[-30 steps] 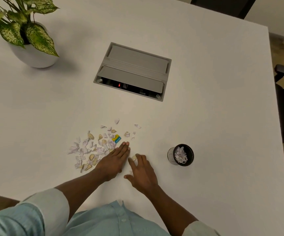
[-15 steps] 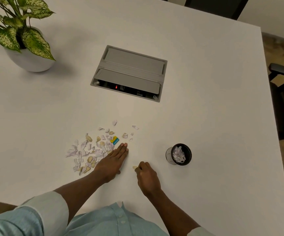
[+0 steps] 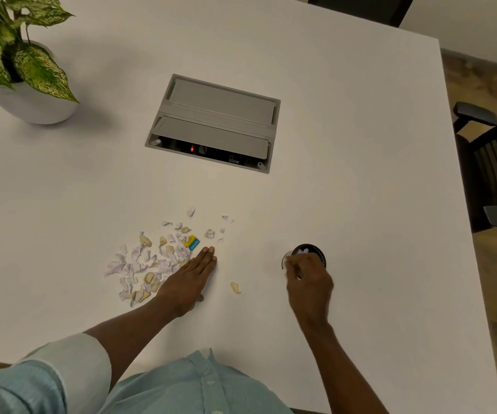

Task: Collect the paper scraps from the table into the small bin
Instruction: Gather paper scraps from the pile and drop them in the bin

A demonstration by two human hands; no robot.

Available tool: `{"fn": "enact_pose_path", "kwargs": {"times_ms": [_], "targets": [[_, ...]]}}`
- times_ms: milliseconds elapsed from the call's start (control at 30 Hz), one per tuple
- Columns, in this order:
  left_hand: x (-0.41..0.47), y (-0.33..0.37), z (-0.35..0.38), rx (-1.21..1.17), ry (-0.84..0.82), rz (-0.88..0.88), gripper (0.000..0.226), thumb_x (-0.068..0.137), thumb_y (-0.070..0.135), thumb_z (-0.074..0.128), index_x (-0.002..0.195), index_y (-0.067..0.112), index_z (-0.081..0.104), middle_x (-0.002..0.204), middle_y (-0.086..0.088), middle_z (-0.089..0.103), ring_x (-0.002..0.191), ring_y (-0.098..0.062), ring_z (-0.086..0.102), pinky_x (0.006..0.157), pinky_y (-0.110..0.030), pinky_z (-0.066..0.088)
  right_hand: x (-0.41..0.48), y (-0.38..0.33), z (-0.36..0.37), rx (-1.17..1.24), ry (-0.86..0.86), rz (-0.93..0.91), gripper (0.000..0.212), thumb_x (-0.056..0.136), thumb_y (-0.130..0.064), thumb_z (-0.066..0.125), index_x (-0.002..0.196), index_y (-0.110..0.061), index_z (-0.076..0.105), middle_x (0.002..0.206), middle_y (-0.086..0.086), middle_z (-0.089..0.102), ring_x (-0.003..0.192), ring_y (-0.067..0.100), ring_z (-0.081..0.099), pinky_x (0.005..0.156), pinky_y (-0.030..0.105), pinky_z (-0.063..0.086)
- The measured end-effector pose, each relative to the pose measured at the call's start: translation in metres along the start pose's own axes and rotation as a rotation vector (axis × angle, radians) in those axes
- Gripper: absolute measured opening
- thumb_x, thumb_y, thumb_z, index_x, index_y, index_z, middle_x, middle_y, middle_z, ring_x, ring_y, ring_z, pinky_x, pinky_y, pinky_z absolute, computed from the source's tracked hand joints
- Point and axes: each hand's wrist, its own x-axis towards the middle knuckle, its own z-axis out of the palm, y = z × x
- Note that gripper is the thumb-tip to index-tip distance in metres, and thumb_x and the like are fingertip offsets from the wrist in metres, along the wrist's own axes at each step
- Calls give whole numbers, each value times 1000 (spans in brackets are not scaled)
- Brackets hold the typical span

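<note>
Several paper scraps [image 3: 148, 261], pale lilac and beige with one yellow-blue piece [image 3: 192, 242], lie in a loose pile on the white table [image 3: 360, 174]. My left hand [image 3: 190, 279] rests flat with straight fingers against the pile's right edge. One beige scrap [image 3: 235, 287] lies alone between my hands. The small black bin [image 3: 316, 251] stands to the right with white scraps inside. My right hand [image 3: 308, 279] hovers over the bin's near rim, blurred, with curled fingers that pinch pale paper bits. It hides most of the bin's opening.
A grey recessed cable box [image 3: 214, 124] sits in the table's middle, lid open. A potted plant [image 3: 23, 73] stands at the far left. An office chair [image 3: 495, 162] is beyond the table's right edge.
My right hand closed its fingers near the lone beige scrap, then moved right to the bin. That scrap stayed on the table. My left hand has kept its place by the pile.
</note>
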Motion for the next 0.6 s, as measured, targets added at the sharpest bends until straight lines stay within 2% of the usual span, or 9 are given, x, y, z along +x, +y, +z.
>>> {"fn": "enact_pose_path", "kwargs": {"times_ms": [100,200,300,400,433,500,533,600], "targets": [[0,1,0,-3,-1,-5,107,94,12,69,157,14,-17,165,-4,-28,154,-22,-22,130,-35,4,16,13,-12,-114,55,40,17,81,1,76,82,-15,68,87,-2,65,78,23,64,66,29,47],[1,1,0,4,-13,-14,107,94,14,69,158,12,-16,164,-4,-29,154,-22,-22,129,-34,4,23,28,-13,-217,24,43,16,83,0,73,88,-15,71,90,0,67,82,25,62,65,30,46],[1,3,-1,10,-10,-12,106,94,14,70,159,11,-14,163,-4,-29,153,-21,-23,129,-33,5,20,30,-12,-232,1,76,19,84,0,70,95,-15,73,96,0,71,92,26,64,69,27,43],[0,3,0,-18,-3,-15,106,93,11,70,157,12,-15,164,-3,-28,153,-21,-23,129,-33,6,13,16,-9,-202,28,38,21,81,4,70,89,-15,70,95,-1,68,91,21,60,69,25,44],[1,3,0,-17,2,-15,107,93,11,70,157,13,-15,164,-3,-27,153,-21,-23,129,-33,6,10,11,-7,-165,28,10,21,80,6,69,86,-15,70,93,-1,67,91,20,59,72,21,44],[1,3,0,-19,3,-14,106,93,10,70,159,13,-13,165,-3,-27,153,-20,-23,129,-33,6,1,1,3,-80,-28,-52,23,79,8,68,86,-14,71,91,-1,65,91,18,59,84,8,36],[0,2,0,-22,1,-14,106,92,10,70,160,13,-12,165,-3,-27,153,-20,-23,129,-32,5,-4,-4,10,-49,-84,-76,24,78,8,68,86,-15,71,90,-2,64,90,16,60,87,7,34],[0,2,0,-13,4,-18,106,93,11,69,160,13,-12,165,-2,-28,153,-20,-23,128,-29,1,-16,-13,27,-27,-222,-105,25,78,5,67,88,-17,71,87,-4,61,84,14,57,79,11,35]]}}
